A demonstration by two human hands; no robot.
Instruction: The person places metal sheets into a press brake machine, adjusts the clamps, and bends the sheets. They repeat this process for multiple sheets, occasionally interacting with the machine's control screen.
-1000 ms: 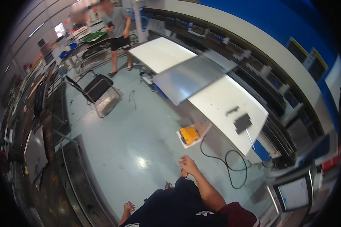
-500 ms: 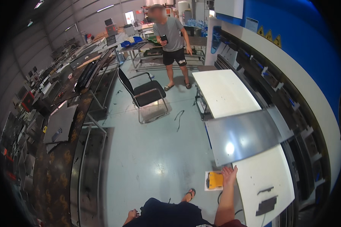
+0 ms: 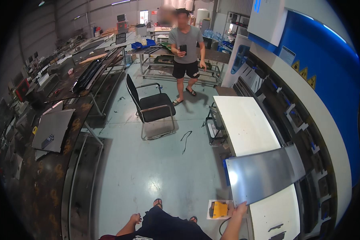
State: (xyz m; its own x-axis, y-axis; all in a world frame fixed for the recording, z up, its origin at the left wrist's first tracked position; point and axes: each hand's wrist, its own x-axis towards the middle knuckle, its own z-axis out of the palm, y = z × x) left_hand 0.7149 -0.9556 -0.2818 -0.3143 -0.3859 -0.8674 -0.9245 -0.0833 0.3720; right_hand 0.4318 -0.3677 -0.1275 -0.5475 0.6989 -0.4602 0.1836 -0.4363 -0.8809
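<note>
A shiny grey metal sheet (image 3: 264, 174) lies across two white table tops on the right and reaches into the machine's front edge. My right hand (image 3: 240, 209) is closed on the sheet's near left corner, fingers at its edge. Low on the left of my body hangs my left hand (image 3: 136, 218), its fingers curled in with nothing visible in them. On the floor beside my right forearm sits a yellow foot pedal (image 3: 219, 209) on a pale base.
A large blue and white machine (image 3: 324, 60) runs along the right. Ahead stand a black chair (image 3: 156, 107) and a person (image 3: 187, 44) holding a phone. Workbenches (image 3: 48, 188) with metal parts line the left. Small dark pieces (image 3: 277, 236) lie on the near white top (image 3: 280, 214).
My right hand has gone from open beside the sheet to closed on its corner. My left hand has curled. The person ahead has shifted their feet; my view has tilted up.
</note>
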